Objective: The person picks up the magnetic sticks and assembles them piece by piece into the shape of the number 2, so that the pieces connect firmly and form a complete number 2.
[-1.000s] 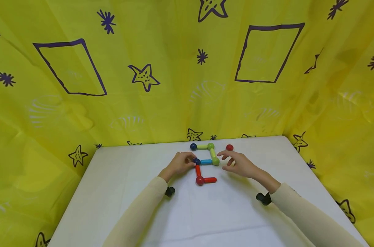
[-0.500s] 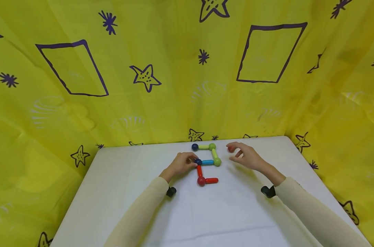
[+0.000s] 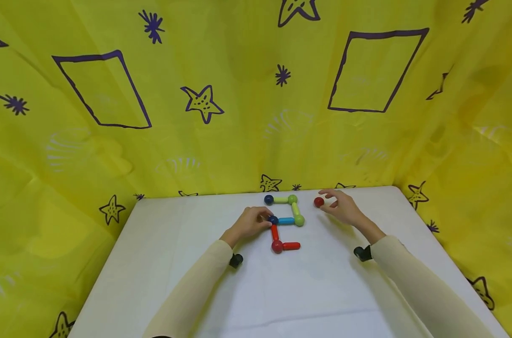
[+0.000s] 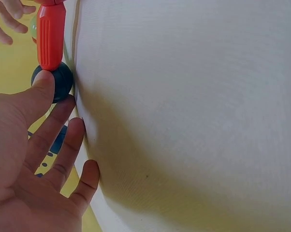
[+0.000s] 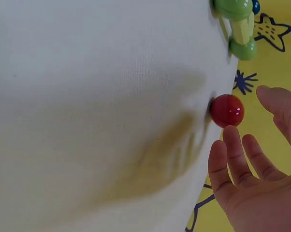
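My left hand pinches a dark blue ball between thumb and fingers. That ball is a joint in a zigzag of rods and balls lying on the table. From it a red rod runs down to a red ball with a second red rod. A light blue rod leads right to a green ball. Beside a loose red ball, my right hand has its thumb and fingers apart; one fingertip is close to the ball, and contact is unclear.
Pale green rods link the green ball to another green ball and a far dark blue ball. The white table meets a yellow patterned curtain behind and at both sides.
My right hand has moved from beside the green ball to the right and away from me, to the loose red ball. The left hand keeps its pinch on the dark blue ball.
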`<state>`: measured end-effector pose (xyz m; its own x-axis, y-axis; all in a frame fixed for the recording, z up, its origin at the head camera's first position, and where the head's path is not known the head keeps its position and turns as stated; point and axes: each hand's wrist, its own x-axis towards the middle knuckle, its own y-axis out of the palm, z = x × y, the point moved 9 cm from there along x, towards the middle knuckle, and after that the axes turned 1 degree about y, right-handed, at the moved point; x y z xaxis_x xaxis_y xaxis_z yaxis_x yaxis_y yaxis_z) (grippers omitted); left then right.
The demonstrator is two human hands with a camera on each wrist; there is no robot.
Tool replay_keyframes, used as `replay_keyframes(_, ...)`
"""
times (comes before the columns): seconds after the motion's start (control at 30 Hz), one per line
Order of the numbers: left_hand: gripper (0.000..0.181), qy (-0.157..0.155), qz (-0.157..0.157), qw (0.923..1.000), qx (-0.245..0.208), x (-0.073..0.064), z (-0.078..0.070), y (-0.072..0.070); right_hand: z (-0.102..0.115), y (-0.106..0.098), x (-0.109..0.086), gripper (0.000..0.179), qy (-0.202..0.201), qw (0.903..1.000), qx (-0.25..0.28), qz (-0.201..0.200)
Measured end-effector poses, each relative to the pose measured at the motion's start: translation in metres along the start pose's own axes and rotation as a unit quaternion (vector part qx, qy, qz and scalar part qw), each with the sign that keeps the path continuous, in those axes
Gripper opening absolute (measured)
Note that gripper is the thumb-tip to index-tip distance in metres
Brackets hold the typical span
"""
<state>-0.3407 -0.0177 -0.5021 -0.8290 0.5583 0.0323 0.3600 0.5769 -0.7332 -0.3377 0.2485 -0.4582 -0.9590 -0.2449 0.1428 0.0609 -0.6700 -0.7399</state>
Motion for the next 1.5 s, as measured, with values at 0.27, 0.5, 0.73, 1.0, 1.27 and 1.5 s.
replay_keyframes(0.27,0.025,-0.002,0.000,1.0000,-0.001,0.001,0.001,0.001,-0.022,0.011,0.011,0.047,0.045,0.9989,0.004,0.010)
replay_keyframes(0.5,0.024,0.009,-0.002,1.0000,0.000,0.001,0.000,0.000,-0.027,0.020,0.018,0.039,0.027,0.9996,-0.007,-0.002)
replay_keyframes(0.73,0.024,0.011,-0.003,0.9999,0.001,0.000,0.001,0.001,-0.031,0.024,0.018,0.033,0.039,0.9991,-0.013,-0.011)
replay_keyframes(1.0,0.024,0.015,-0.003,0.9999,-0.003,0.000,-0.001,0.000,-0.034,0.021,0.015,0.032,0.078,0.9968,0.002,-0.017)
replay_keyframes(1.27,0.024,0.020,-0.001,0.9998,-0.001,0.001,-0.004,-0.001,-0.034,0.020,0.015,0.032,0.092,0.9955,0.013,-0.016)
replay_keyframes(1.5,0.024,0.016,-0.001,0.9999,0.002,0.002,0.001,0.001,-0.035,0.022,0.015,0.033,0.086,0.9961,0.012,-0.013)
